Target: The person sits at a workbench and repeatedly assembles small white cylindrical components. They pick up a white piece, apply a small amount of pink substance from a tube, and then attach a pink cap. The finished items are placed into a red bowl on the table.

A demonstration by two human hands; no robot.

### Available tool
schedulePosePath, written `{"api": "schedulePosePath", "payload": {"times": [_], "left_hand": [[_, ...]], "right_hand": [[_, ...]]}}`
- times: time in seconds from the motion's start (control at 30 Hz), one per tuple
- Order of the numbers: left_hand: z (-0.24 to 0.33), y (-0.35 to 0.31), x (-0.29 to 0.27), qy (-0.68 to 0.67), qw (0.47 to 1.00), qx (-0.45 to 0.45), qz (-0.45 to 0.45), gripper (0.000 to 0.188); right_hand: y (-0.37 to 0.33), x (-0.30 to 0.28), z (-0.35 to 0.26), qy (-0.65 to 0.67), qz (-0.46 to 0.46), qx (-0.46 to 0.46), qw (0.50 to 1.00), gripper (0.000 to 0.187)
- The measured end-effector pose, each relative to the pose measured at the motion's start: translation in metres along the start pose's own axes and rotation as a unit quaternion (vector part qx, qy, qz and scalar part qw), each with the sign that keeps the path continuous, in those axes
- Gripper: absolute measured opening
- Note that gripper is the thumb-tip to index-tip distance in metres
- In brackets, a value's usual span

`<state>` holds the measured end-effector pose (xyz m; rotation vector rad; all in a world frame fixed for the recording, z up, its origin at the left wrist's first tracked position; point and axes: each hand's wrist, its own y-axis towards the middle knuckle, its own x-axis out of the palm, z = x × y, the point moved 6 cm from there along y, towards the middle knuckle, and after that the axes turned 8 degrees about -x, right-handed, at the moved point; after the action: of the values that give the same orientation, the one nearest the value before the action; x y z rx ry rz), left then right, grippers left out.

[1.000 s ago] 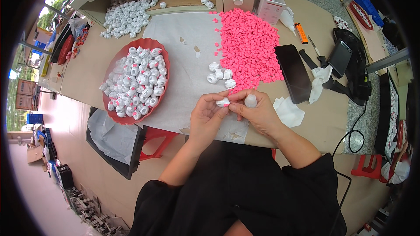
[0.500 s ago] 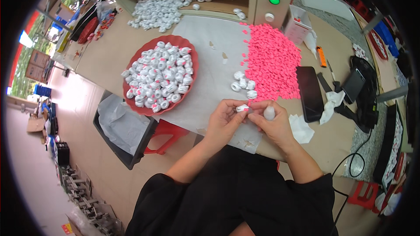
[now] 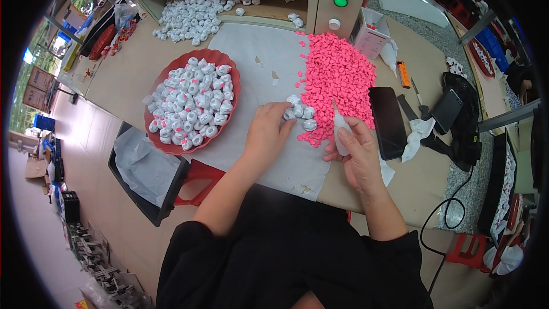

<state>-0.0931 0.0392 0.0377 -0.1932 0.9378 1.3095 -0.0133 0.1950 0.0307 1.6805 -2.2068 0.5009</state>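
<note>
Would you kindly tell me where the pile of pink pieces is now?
In the head view, the pink pile lies right of centre, between the small white cluster at its lower left and the large black phone.

Bottle [image 3: 339, 129]: translucent plastic, smooth. White pieces [image 3: 197, 98]: smooth, slight gloss. Pink pieces [image 3: 341, 68]: matt. Bowl [image 3: 236, 92]: plastic, low sheen. Sheet [image 3: 243, 63]: thin paper, matt. Worktop [image 3: 123, 77]: smooth, matt. Phone [image 3: 387, 123]: glossy, glass-like face. Stool [image 3: 199, 180]: smooth plastic. Shirt [image 3: 269, 263]: matt cloth.
</note>
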Motion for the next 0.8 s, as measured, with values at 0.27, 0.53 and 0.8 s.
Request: {"api": "schedulePosePath", "payload": {"times": [0.27,0.53,0.8], "left_hand": [[-0.023,-0.018,0.003,-0.353,0.914,-0.196,-0.035,0.025],[-0.008,-0.045,0.019,-0.532,0.813,-0.221,-0.083,0.026],[-0.012,-0.046,0.019,-0.468,0.865,-0.16,-0.085,0.031]], "right_hand": [[0.0,-0.008,-0.01,0.005,0.013,-0.039,0.999,0.026],[0.005,-0.012,-0.006,0.116,-0.026,-0.094,0.988,0.022],[0.001,-0.003,-0.006,-0.03,-0.027,-0.153,0.987,0.02]]}}
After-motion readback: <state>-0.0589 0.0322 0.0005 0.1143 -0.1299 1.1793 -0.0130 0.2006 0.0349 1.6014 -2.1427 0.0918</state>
